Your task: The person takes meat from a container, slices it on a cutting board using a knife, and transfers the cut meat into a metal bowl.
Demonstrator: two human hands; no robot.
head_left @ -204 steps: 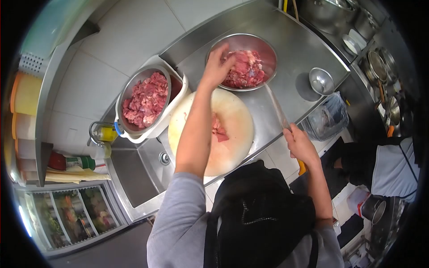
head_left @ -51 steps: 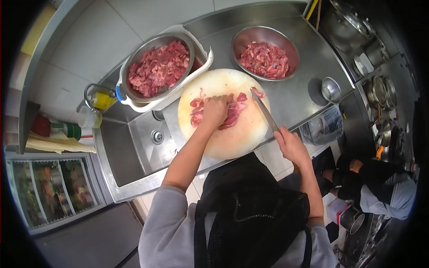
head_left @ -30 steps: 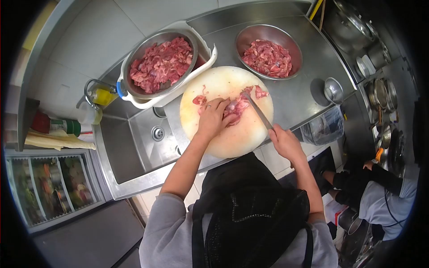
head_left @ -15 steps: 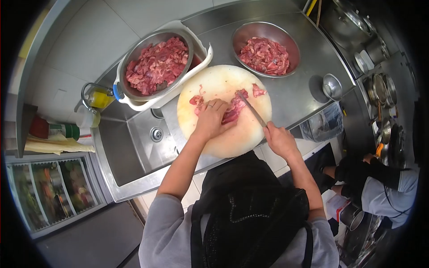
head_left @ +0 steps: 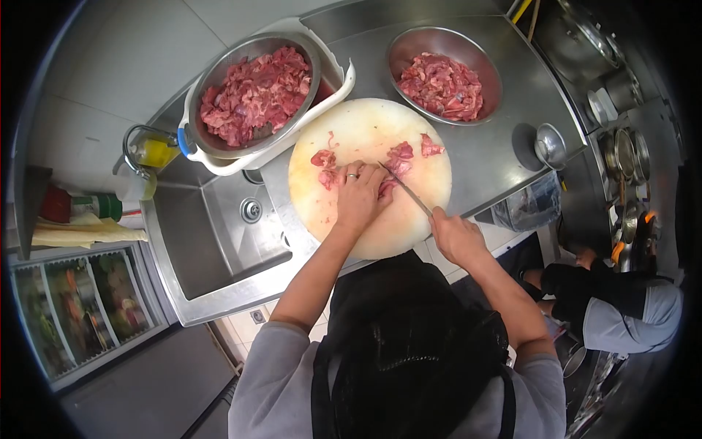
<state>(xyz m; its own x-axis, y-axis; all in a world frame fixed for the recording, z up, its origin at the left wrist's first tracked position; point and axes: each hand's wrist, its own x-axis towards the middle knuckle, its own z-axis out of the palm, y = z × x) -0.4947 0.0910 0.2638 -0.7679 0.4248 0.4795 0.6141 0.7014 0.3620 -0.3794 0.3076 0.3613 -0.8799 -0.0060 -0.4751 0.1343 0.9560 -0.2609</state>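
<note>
On a round white cutting board (head_left: 395, 234) my left hand (head_left: 360, 194) presses down on a piece of raw meat (head_left: 385, 190), its fingers curled over it; most of the piece is hidden under them. My right hand (head_left: 457, 238) grips the handle of a knife (head_left: 407, 192). The blade slants up and left, its tip close to my left fingertips. Just beyond the blade lies a cut piece of meat (head_left: 399, 159). A smaller scrap (head_left: 431, 145) sits to its right. Left of my left hand are more scraps (head_left: 324, 159).
A steel bowl of meat (head_left: 256, 95) rests in a white tub (head_left: 219, 167) over the sink (head_left: 197, 256). Another meat bowl (head_left: 446, 84) stands behind the board. A small steel bowl (head_left: 550, 146) is at right, above a lined bin (head_left: 530, 201). Another person (head_left: 621, 314) works at far right.
The knife has moved left and nearer me, close to my left fingers. A piece of meat now lies apart beyond the blade. My left hand is shifted slightly right and more curled.
</note>
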